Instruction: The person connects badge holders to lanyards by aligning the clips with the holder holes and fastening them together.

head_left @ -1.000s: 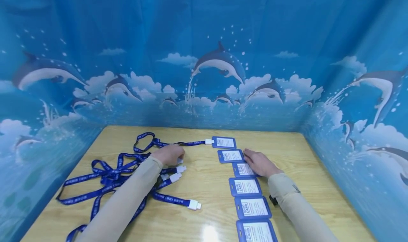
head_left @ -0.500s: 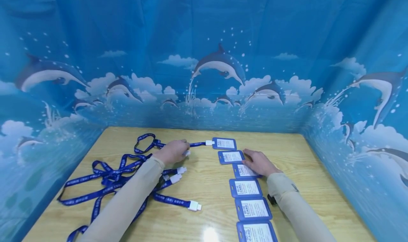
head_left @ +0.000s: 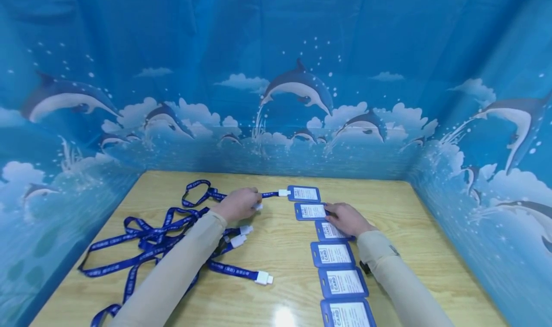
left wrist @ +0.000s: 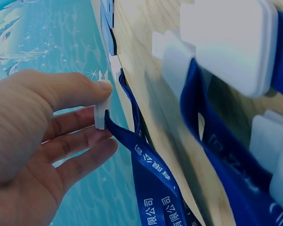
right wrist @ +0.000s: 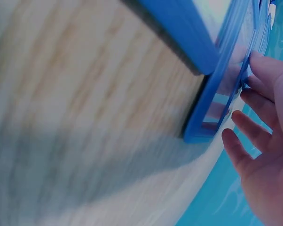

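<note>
My left hand pinches the white plastic clip of a blue lanyard between thumb and index finger, a little above the table. The other fingers spread loosely behind it. To the right, my right hand grips the right edge of a blue ID card holder, second from the back in a column, with thumb and index finger. Its slotted end faces left. Below my right hand, another card holder is partly covered. At the back, a lanyard's white clip meets the slotted end of the farthest card holder.
Several more blue card holders run in a column toward the front of the wooden table. A tangle of lanyards lies on the left, several white clips pointing right. A dolphin-print curtain encloses the back and sides.
My left hand has moved right and slightly toward the back with the lanyard clip. My right hand has shifted slightly left onto the second card holder's edge.
</note>
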